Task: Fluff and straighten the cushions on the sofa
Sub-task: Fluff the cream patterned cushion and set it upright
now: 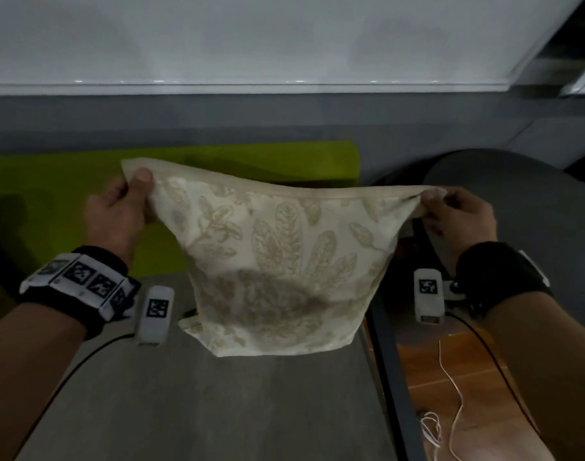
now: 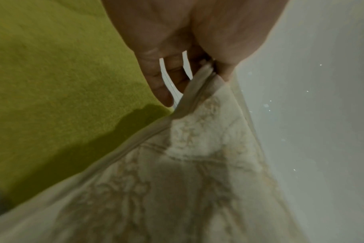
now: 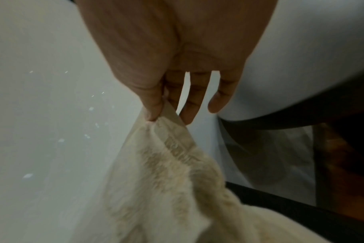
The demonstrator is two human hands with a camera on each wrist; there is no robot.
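Observation:
A cream cushion [image 1: 277, 261] with a beige leaf print hangs in the air above the grey sofa seat [image 1: 217, 404], stretched by its two top corners. My left hand [image 1: 124, 204] pinches the top left corner between thumb and fingers. My right hand [image 1: 450, 211] pinches the top right corner. The left wrist view shows the cushion [image 2: 177, 164] bunching up into my left hand [image 2: 208, 65]. In the right wrist view my thumb and forefinger of the right hand [image 3: 156, 115] clamp the cushion's [image 3: 166, 180] corner, with the other fingers straight beside it.
A lime-green cushion [image 1: 68, 201] lies on the sofa at the left, behind the hanging one. A grey sofa back [image 1: 284, 121] meets a white wall [image 1: 251, 38]. To the right are a dark round table [image 1: 517, 194], a wooden floor [image 1: 450, 361] and a loose white cable [image 1: 450, 410].

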